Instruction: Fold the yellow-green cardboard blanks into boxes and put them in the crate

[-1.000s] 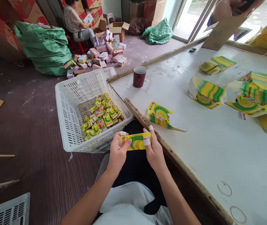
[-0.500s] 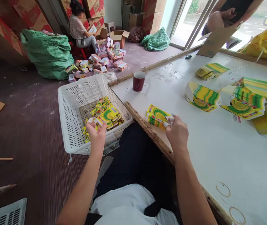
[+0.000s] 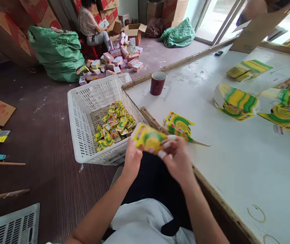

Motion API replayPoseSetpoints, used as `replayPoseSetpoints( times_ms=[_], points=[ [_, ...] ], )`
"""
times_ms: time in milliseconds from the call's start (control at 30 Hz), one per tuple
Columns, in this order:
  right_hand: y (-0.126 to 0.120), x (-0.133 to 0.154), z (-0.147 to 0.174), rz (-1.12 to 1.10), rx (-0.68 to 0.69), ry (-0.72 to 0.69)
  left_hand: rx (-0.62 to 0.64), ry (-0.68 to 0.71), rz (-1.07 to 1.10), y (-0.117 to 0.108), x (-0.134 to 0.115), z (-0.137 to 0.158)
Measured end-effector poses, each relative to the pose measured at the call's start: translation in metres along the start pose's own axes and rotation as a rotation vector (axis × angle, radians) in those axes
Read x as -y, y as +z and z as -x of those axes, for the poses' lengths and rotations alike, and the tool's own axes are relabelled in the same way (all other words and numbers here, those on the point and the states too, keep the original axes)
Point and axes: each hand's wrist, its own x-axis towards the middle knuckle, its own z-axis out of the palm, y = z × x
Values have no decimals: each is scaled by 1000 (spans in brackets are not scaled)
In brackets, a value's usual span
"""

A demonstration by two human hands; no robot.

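Note:
A yellow-and-green printed carton [image 3: 149, 139], blurred by motion, is held up between both hands above my lap. My right hand [image 3: 177, 156], with white coverings on its fingertips, pinches the carton's right end. My left hand [image 3: 132, 162] is closed at its left end, thumb in front and fingers mostly hidden behind. On the white table [image 3: 226, 169], just beyond my right hand, lies a small stack of flat printed cartons [image 3: 179, 124]. A white plastic basket [image 3: 77, 135] stands on the floor left of the table, with a heap of small yellow-and-green cartons [image 3: 116, 125] inside.
A dark red cup [image 3: 158, 83] stands near the table's wooden edge strip [image 3: 219, 199]. More carton stacks [image 3: 238, 101] lie at the table's right. Rubber bands [image 3: 256, 213] lie near the front. A person [image 3: 92, 28] sits beyond the basket beside scattered boxes and a green sack [image 3: 57, 54].
A carton has come off the table stack in my right hand, moving left. My left hand has come away from the basket, rightward, to the carton. The view has shifted slightly left.

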Motion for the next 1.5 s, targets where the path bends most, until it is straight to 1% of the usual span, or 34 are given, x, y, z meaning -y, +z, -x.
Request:
replayPoseSetpoints(
  times_ms=[33, 67, 100, 200, 267, 300, 367, 433, 500, 633, 700, 800, 867, 900, 967, 1000, 1033, 1067, 1100, 1167, 1200, 1233, 1300, 1333, 1400, 1500],
  points=[
    [11, 1, 11, -93, 108, 76, -11, -14, 59, 6, -3, 0],
    [21, 2, 20, -179, 185, 143, -32, -35, 113, 11, -6, 1],
    [29, 2, 29, -245, 233, 181, -65, -54, 161, 16, -9, 1],
    [40, 3, 43, -308, 272, 201, -205, -47, 232, 23, -13, 1],
    [39, 1, 43, -279, 269, 193, -273, -30, 197, 22, -12, 2],
    [37, -1, 41, -258, 261, 189, -285, -32, 163, 20, -10, 3],
    [30, -4, 36, -222, 212, 168, -255, -41, 85, 16, -7, 6],
    [22, -6, 31, -202, 152, 128, -166, -38, 5, 11, -5, 9],
    [16, -5, 28, -198, 127, 101, -101, -40, -50, 8, -2, 12],
    [6, -2, 28, -114, 151, 75, -119, -73, -92, 2, -2, 11],
    [-3, 0, 27, 28, 126, -18, -65, -83, -131, -5, -9, 7],
    [-20, 4, 20, 382, 68, -274, 88, -56, -226, -20, -30, -3],
    [-29, 8, 16, 588, 110, -445, 201, -49, -354, -28, -45, -6],
    [-31, 9, 14, 646, 165, -512, 255, -68, -451, -28, -51, -5],
    [-30, 11, 14, 672, 290, -608, 350, -142, -663, -24, -54, -1],
    [-27, 11, 15, 656, 325, -636, 382, -180, -750, -20, -52, 2],
    [-23, 10, 17, 636, 318, -649, 393, -210, -814, -15, -47, 6],
    [-18, 9, 20, 618, 263, -645, 383, -226, -856, -10, -42, 9],
    [-13, 7, 23, 601, 170, -621, 349, -226, -882, -6, -35, 12],
    [-3, 4, 30, 553, -30, -538, 231, -193, -923, 0, -24, 17],
    [1, 3, 34, 508, -96, -491, 174, -175, -943, 1, -19, 18],
    [4, 2, 36, 437, -126, -438, 131, -156, -962, 1, -16, 18],
    [6, 1, 37, 218, -142, -301, 99, -114, -983, 0, -13, 18],
    [5, 1, 35, 97, -143, -212, 109, -89, -985, -2, -12, 17],
    [0, 2, 27, -92, -134, -34, 168, -26, -975, -5, -11, 16],
    [-9, 2, 13, -195, -66, 173, 269, 77, -963, -9, -8, 18]
  ],
)
